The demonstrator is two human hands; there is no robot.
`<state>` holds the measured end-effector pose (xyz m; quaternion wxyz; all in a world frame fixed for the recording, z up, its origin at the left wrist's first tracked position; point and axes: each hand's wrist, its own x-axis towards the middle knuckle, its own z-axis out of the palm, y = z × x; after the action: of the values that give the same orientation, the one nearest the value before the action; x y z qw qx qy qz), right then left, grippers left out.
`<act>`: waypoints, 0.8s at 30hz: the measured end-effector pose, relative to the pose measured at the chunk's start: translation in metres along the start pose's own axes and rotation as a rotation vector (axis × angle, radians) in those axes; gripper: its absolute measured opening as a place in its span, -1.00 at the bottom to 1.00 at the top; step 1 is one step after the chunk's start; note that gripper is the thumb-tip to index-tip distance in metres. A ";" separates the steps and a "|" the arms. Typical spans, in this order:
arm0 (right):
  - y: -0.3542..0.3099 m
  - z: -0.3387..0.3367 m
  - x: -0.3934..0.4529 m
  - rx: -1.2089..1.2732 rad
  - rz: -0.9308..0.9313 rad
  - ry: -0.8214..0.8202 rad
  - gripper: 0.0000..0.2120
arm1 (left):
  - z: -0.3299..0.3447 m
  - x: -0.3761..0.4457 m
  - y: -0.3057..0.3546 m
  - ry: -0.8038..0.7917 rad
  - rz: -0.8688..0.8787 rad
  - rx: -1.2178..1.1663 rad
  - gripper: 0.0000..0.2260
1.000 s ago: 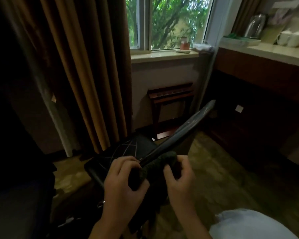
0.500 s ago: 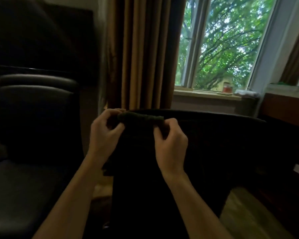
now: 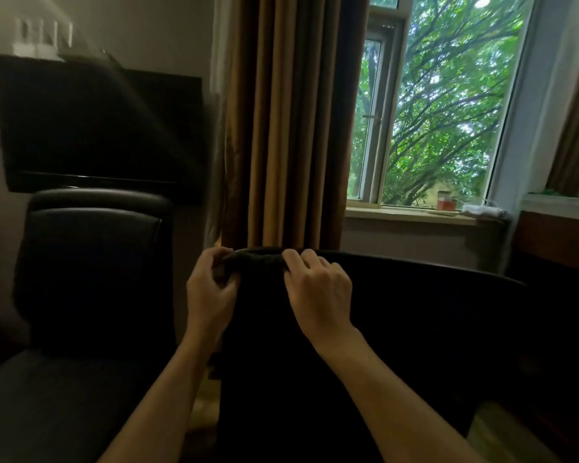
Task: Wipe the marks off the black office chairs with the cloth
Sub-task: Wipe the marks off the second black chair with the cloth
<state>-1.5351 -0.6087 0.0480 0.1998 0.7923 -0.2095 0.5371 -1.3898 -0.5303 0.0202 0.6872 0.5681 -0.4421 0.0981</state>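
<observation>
The cloth [image 3: 255, 259] is pinched by the curled fingers [image 3: 293, 259] of both the left hand [image 3: 211, 289] and right hand [image 3: 318, 289], draped over the near chair [image 3: 415, 312]'s top edge. Marks can't really be made out, so progress can't be judged; the second chair [image 3: 91, 262] is left untouched.

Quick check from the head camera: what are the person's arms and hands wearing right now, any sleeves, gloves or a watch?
Nothing worn that shows. The left hand and right hand are bare, no gloves, and both forearms are bare to the bottom of the frame, with no sleeve, watch or wristband visible. Light is dim, so a thin ring could go unseen.
</observation>
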 end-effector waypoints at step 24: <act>0.021 -0.007 0.006 0.200 0.050 -0.165 -0.91 | 0.023 -0.010 0.006 0.164 -0.100 -0.057 -0.78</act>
<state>-1.5499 -0.6227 0.0583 0.0887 0.8443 -0.1902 0.4931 -1.4109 -0.5445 0.0164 0.7411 0.5597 -0.3579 0.0972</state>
